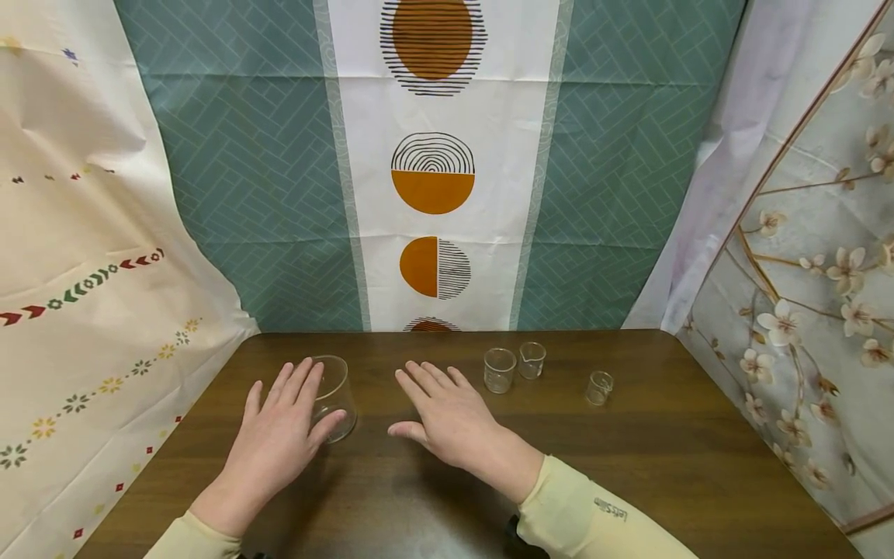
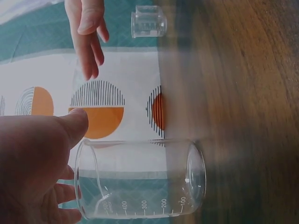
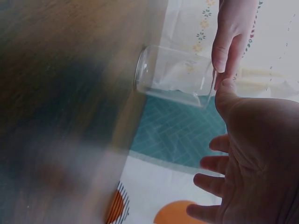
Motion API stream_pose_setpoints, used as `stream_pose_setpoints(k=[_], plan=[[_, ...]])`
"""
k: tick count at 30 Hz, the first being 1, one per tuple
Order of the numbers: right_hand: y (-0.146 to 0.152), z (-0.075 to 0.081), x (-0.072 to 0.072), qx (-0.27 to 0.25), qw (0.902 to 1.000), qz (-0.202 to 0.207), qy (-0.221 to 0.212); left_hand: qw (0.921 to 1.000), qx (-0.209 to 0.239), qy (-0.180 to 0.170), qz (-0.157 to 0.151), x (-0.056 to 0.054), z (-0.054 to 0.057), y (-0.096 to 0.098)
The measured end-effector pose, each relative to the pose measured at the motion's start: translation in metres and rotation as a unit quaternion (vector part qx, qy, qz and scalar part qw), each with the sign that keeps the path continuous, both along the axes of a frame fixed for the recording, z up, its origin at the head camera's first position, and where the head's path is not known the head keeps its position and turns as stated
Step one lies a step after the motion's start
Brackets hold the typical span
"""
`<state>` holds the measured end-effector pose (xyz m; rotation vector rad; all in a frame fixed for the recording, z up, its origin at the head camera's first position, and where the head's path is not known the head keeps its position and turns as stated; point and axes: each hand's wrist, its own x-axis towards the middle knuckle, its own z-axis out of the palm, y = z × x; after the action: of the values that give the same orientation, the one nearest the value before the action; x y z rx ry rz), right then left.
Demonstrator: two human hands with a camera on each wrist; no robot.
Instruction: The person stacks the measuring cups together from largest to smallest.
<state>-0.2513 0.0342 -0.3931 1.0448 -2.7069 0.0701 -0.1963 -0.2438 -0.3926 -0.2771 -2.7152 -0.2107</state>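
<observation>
A large clear glass beaker (image 1: pixel 342 400) with white graduation marks stands upright at the left of the table. My left hand (image 1: pixel 282 431), fingers straight and thumb spread, is over its near left side and hides part of it in the head view. Seen from the left wrist, those fingers are right by the rim of the beaker (image 2: pixel 140 182). My right hand (image 1: pixel 454 419) hovers palm down to the right of the beaker, fingers extended and holding nothing. Two smaller glass beakers, one wider (image 1: pixel 499 371) and one narrower (image 1: pixel 531 361), stand beyond the right hand.
A third small beaker (image 1: pixel 599 388) stands farther right on the dark wooden table (image 1: pixel 628 458). Patterned cloth (image 1: pixel 594 194) hangs along the table's back edge. A cream cloth (image 1: pixel 91 310) borders the left side, and a floral panel (image 1: pixel 803 310) the right.
</observation>
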Motion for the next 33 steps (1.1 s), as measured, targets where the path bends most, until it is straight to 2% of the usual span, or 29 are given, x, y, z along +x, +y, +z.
stream_pose_setpoints(k=[22, 33], plan=[[-0.017, 0.0, -0.013, 0.003, 0.9995, 0.024, 0.018, 0.9994, 0.025, -0.024, 0.009, -0.011, -0.003, -0.014], [-0.029, 0.004, -0.015, 0.01, 0.9996, 0.023, 0.009, 0.9989, 0.033, -0.03, 0.009, -0.014, -0.004, -0.02]])
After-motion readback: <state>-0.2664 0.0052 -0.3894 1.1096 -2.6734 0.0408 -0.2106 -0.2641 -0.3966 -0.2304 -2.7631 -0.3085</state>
